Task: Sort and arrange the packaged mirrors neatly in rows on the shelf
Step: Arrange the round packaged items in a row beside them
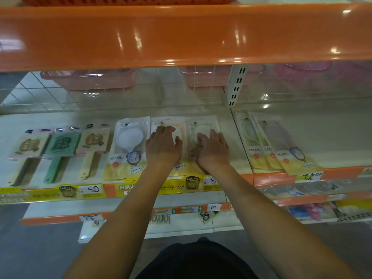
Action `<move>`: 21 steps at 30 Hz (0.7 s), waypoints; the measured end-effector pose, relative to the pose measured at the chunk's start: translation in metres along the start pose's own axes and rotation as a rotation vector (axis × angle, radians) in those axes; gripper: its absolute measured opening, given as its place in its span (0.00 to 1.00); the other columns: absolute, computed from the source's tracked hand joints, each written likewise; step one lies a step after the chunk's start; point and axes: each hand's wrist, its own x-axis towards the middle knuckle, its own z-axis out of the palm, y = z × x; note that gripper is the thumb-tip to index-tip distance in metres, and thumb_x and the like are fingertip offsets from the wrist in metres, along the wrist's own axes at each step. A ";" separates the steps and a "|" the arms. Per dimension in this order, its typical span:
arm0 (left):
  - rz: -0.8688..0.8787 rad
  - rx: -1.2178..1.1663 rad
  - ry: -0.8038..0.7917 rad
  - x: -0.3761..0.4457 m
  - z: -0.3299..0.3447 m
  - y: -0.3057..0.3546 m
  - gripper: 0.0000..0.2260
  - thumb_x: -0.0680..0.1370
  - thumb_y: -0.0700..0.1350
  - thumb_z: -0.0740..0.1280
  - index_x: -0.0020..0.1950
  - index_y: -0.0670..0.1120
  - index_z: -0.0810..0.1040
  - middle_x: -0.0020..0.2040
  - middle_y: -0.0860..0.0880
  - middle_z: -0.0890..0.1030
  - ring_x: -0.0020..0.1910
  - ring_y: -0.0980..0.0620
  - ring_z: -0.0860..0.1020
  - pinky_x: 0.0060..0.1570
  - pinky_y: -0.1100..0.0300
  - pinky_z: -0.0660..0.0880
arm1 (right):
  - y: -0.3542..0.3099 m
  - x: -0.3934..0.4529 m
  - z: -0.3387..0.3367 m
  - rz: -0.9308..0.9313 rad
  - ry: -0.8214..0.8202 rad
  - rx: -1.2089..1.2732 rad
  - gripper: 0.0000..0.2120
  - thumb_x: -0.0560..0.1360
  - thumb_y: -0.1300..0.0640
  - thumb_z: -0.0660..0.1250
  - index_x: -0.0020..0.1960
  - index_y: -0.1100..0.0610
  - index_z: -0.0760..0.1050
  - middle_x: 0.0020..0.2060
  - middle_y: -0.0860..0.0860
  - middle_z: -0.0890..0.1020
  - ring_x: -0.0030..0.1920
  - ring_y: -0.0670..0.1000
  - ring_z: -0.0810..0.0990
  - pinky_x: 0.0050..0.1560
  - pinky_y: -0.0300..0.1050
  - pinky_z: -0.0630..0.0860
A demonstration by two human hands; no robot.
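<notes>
Cream-backed mirror packets (168, 125) and (203, 125) lie side by side on the shelf (302, 137), each pressed flat (likely to square the row) by the left hand (163, 147) and right hand (213, 150), fingers (216, 135) straight and spread.

Glossy orange plastic shelf edge (181, 35)

Pale shelf (66, 119) bears packaged mirrors (128, 146) flat in a row.

Single head-worn wide-angle view, looking forward and down, close over the shelf (66, 121), upper shelf edge (181, 35) overhead
</notes>
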 end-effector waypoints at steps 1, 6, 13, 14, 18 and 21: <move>-0.002 0.004 -0.003 0.000 0.000 0.000 0.16 0.79 0.50 0.60 0.66 0.50 0.73 0.65 0.48 0.73 0.63 0.46 0.73 0.59 0.51 0.70 | 0.000 0.001 0.000 -0.002 0.000 -0.004 0.23 0.78 0.41 0.57 0.72 0.42 0.62 0.78 0.53 0.52 0.78 0.59 0.47 0.76 0.56 0.52; 0.031 0.027 -0.015 0.004 0.003 0.007 0.17 0.79 0.50 0.60 0.67 0.50 0.72 0.66 0.48 0.72 0.63 0.46 0.73 0.59 0.51 0.70 | 0.001 0.000 -0.006 0.009 0.005 0.037 0.28 0.77 0.41 0.59 0.75 0.43 0.57 0.79 0.54 0.49 0.78 0.59 0.45 0.77 0.56 0.48; 0.164 0.008 -0.048 0.010 0.024 0.056 0.17 0.79 0.49 0.61 0.67 0.48 0.72 0.64 0.47 0.73 0.62 0.45 0.73 0.58 0.50 0.70 | 0.038 -0.007 -0.044 0.065 0.161 0.109 0.28 0.78 0.42 0.60 0.75 0.46 0.60 0.77 0.53 0.56 0.78 0.56 0.51 0.76 0.53 0.52; 0.184 0.006 -0.061 0.009 0.029 0.064 0.17 0.79 0.50 0.61 0.67 0.48 0.71 0.65 0.47 0.73 0.62 0.45 0.73 0.58 0.50 0.70 | 0.045 -0.007 -0.050 0.070 0.184 0.118 0.27 0.78 0.43 0.60 0.75 0.46 0.61 0.77 0.53 0.59 0.77 0.56 0.53 0.75 0.53 0.54; 0.262 0.004 -0.085 0.006 0.045 0.094 0.17 0.79 0.50 0.61 0.67 0.48 0.71 0.65 0.47 0.72 0.63 0.45 0.73 0.59 0.50 0.69 | 0.078 -0.010 -0.065 0.104 0.266 0.145 0.28 0.76 0.44 0.61 0.74 0.48 0.62 0.75 0.53 0.62 0.76 0.57 0.57 0.73 0.55 0.60; 0.301 -0.003 -0.104 0.005 0.055 0.116 0.17 0.78 0.50 0.61 0.67 0.48 0.72 0.65 0.47 0.73 0.62 0.44 0.73 0.59 0.49 0.69 | 0.106 -0.013 -0.075 0.149 0.292 0.134 0.28 0.76 0.43 0.62 0.74 0.49 0.62 0.75 0.54 0.63 0.75 0.57 0.58 0.72 0.55 0.61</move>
